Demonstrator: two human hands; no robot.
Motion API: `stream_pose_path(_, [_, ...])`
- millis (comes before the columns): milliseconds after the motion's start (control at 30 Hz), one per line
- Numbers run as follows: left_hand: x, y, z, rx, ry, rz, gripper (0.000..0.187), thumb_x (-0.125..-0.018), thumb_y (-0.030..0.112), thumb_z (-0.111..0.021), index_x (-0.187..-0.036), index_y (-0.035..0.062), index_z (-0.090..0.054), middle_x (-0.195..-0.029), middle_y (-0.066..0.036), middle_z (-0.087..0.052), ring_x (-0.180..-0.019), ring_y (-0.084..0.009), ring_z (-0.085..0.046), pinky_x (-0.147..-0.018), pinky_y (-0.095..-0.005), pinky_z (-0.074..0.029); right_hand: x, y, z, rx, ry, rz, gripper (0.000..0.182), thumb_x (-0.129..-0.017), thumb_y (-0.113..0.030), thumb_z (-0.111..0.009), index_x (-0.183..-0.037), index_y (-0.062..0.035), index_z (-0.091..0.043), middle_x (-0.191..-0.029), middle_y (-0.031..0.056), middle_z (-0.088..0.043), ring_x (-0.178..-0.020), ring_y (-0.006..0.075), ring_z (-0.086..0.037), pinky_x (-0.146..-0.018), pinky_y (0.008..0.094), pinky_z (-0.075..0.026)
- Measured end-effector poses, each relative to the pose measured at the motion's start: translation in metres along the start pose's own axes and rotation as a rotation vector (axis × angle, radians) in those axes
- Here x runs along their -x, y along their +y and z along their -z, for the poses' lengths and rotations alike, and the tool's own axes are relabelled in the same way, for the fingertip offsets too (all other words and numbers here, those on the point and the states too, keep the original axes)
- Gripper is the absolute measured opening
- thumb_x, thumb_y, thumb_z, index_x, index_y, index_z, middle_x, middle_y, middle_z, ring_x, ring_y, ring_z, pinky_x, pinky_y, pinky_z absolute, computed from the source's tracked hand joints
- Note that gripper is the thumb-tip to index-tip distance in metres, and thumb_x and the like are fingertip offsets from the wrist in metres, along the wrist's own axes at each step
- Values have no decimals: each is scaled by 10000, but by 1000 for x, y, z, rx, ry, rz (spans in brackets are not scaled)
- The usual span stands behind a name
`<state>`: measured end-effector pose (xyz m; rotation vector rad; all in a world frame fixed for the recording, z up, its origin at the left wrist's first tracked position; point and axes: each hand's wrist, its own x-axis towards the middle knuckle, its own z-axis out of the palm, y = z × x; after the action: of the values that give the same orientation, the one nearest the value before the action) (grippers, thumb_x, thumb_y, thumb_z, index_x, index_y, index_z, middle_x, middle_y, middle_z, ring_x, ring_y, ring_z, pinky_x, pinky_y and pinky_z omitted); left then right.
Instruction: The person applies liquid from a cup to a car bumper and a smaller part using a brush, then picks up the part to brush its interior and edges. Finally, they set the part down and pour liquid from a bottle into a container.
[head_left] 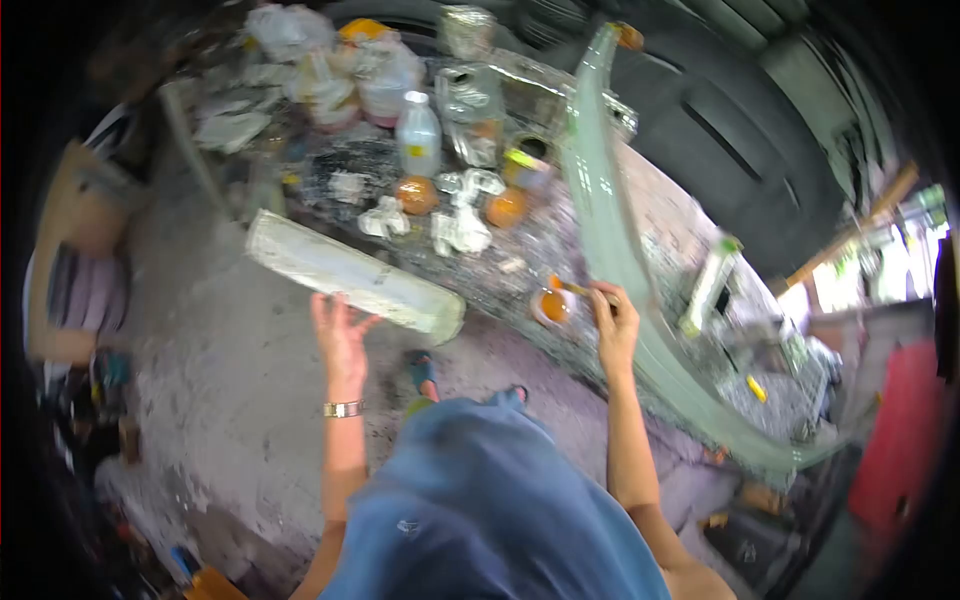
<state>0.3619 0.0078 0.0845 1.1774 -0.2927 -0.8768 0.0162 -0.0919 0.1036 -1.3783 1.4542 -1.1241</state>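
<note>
A long pale board-like piece juts out past the bench's near edge. My left hand, with a metal watch on the wrist, is at its lower side with the fingers spread; whether they bear its weight is unclear. My right hand pinches a small brush whose orange-stained tip is over a small cup of orange liquid. Beside that hand a long curved grey-green panel runs across the bench.
On the bench are a white bottle, two orange round objects, crumpled white paper, plastic-wrapped tubs and a yellow item. A red panel stands at the right. Concrete floor shows at the left.
</note>
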Motion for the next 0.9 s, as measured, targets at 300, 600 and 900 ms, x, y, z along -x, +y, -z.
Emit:
stream_pose_path(300, [26,-15,-41,-105,-338,231,213,-953,98,-508,-1158,45,-492,-1110,-17,-583,-982,-85,-536,-884,-260,-424,2,62,36,433,-129,129,122,-846,-112,-630,-935,-52,-687,-796,91,-627,-655,180,-578,-611,322,-457])
stream_pose_path(600, [38,-27,-45,-166,-502,370,338,-933,76,-526,-1260,59,-443,-1080,-22,-627,-959,-77,-572,-850,-256,-439,-42,117,-6,881,-503,394,154,-802,-157,-634,-904,-61,-697,-858,118,-600,-818,314,-599,-757,397,-484])
stream_pose_path(900, [39,-35,-55,-474,-690,83,309,-979,126,-462,-1262,2,-455,-999,0,-617,-825,-41,-522,-722,-217,-442,4,128,8,-246,175,-247,205,-920,-193,-582,-940,5,-630,-726,44,-608,-575,95,-548,-501,239,-429])
